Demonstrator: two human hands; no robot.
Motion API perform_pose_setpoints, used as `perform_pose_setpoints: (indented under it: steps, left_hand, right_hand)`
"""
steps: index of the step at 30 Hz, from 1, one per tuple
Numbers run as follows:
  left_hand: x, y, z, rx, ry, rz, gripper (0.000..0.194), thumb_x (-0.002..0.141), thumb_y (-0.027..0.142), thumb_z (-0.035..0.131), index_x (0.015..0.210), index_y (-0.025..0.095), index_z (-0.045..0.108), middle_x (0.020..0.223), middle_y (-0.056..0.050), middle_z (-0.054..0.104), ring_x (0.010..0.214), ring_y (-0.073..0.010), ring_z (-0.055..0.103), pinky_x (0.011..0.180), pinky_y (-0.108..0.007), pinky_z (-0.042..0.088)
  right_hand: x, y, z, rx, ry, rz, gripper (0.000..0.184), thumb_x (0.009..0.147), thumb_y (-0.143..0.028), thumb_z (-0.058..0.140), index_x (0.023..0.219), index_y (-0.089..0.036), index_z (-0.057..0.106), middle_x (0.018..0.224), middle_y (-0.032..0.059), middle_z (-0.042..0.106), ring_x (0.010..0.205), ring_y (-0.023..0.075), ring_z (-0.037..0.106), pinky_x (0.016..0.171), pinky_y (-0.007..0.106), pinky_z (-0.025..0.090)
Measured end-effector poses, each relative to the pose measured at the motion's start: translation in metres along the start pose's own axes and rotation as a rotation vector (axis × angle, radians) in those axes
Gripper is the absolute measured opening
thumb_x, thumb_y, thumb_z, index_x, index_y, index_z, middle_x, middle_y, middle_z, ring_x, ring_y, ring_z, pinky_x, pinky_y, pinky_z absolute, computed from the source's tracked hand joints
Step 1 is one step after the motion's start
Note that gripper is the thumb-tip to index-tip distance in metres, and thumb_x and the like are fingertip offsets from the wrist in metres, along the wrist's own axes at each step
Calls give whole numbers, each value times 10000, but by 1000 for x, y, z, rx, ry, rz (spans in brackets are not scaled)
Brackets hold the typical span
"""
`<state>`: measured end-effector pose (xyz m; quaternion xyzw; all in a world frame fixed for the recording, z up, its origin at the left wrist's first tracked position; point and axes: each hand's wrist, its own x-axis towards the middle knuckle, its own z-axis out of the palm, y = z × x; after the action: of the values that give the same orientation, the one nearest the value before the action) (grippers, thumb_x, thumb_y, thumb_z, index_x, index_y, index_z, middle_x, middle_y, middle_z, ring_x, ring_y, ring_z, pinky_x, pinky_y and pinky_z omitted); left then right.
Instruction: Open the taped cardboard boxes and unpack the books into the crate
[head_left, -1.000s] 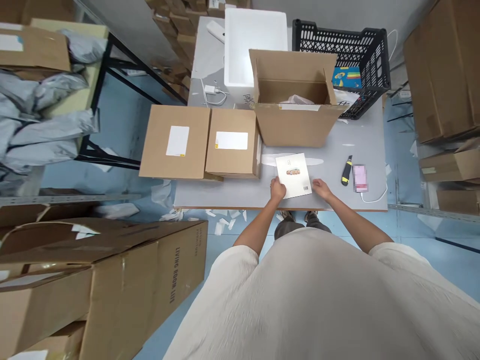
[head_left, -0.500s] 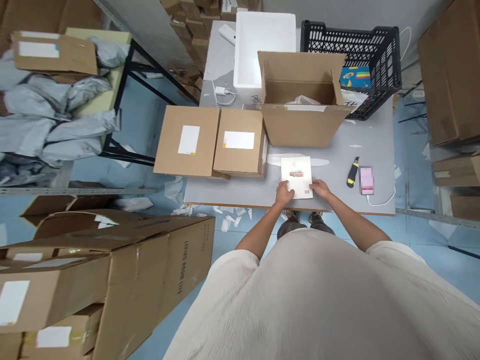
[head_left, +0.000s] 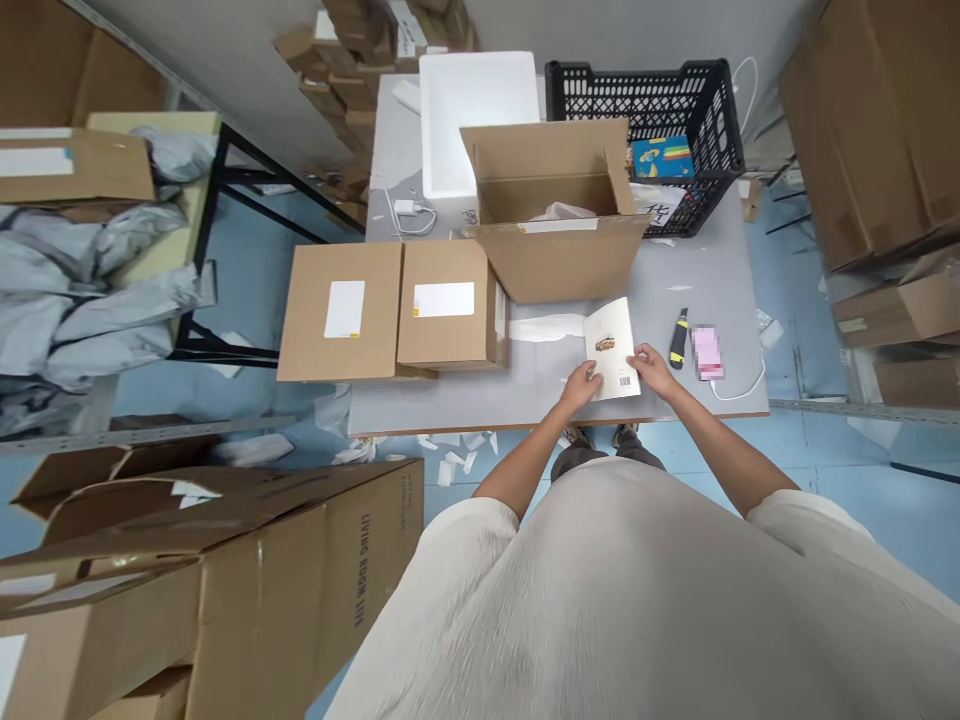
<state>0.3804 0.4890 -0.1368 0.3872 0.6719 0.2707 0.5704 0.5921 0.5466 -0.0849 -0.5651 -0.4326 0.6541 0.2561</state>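
My left hand (head_left: 581,387) and right hand (head_left: 653,369) hold one booklet (head_left: 609,365), long axis pointing away; leftward sit two closed boxes (head_left: 344,345).

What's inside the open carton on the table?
A pale, crumpled item shows in the open carton. Its lower part and the carton's bottom are hidden behind the front side.

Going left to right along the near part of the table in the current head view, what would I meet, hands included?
First labelled box, second labelled box, left hand, white booklet, right hand, box cutter, phone.
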Motion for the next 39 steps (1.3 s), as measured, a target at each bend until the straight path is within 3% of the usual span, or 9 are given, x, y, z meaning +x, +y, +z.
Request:
perform_pose_setpoints:
  steps: [4,8,11,14,17,22,27,33,39]
  left_hand:
    - [10,27,28,-208,-74,69,416,954,312,766,1354,198,766,1461,-149,764,1313,-306,739,1192,-455,542]
    - [11,44,42,-380,-139,37,399,1023,397,717,1363,189,742,1376,-152,794,1211,-283,777,1071,-424,596]
    - [10,45,40,-450,-101,8,400,1064,496,672,1319,194,737,1325,-146,806,1154,-264,789,1012,-392,608]
    - [12,35,27,-433,3,-18,407,1055,553,669,1252,202,732,1176,-114,823,1061,-245,792,955,-371,620]
    - [16,20,6,-346,131,-54,415,972,560,762,1196,213,723,1020,-71,804,1002,-231,776,933,-354,624]
    - [20,-6,-19,-247,194,-146,339,827,380,830,1097,196,740,947,-66,802,980,-264,769,970,-405,611]
    - [19,-24,-27,-206,224,-215,284,773,246,768,1050,188,750,1066,-103,827,1121,-309,765,1031,-405,570]
    - [19,-33,-26,-201,238,-269,350,770,234,788,1114,185,749,1146,-118,830,1160,-298,762,991,-357,570]
    - [20,-35,-26,-239,216,-331,432,721,245,879,1119,173,727,1019,-88,804,1035,-272,775,894,-344,587]
  right_hand:
    - [-10,-23,-31,-162,157,-84,406,778,-559,745,914,-309,456,698,-69,631,668,195,604,634,289,478]
    - [-18,-31,-31,-499,319,-145,223,814,-406,708,889,-295,530,746,-33,693,725,213,642,712,310,492]
    - [-22,-24,-15,-648,254,-190,167,838,-371,718,916,-283,599,894,8,782,827,238,711,803,335,529]
    - [-20,-9,3,-614,27,-209,155,950,-417,677,1005,-272,665,998,22,825,882,236,757,863,345,566]
    - [-12,9,12,-584,-103,-157,183,1027,-406,631,1083,-256,719,1064,45,846,970,246,792,921,358,598]
    - [3,37,2,-724,-47,-18,313,995,-301,667,1277,-237,784,1386,113,802,1266,322,758,1110,427,587]
    - [7,51,-14,-721,-41,141,598,1017,-377,659,1588,-201,661,1645,163,645,1481,403,640,1231,499,519]
    - [13,60,-11,-560,-25,207,713,985,-374,700,1663,-193,579,1675,155,621,1520,346,623,1259,437,499]
    - [19,61,-10,-467,30,254,728,932,-341,731,1629,-183,591,1626,163,666,1466,308,672,1190,388,553]
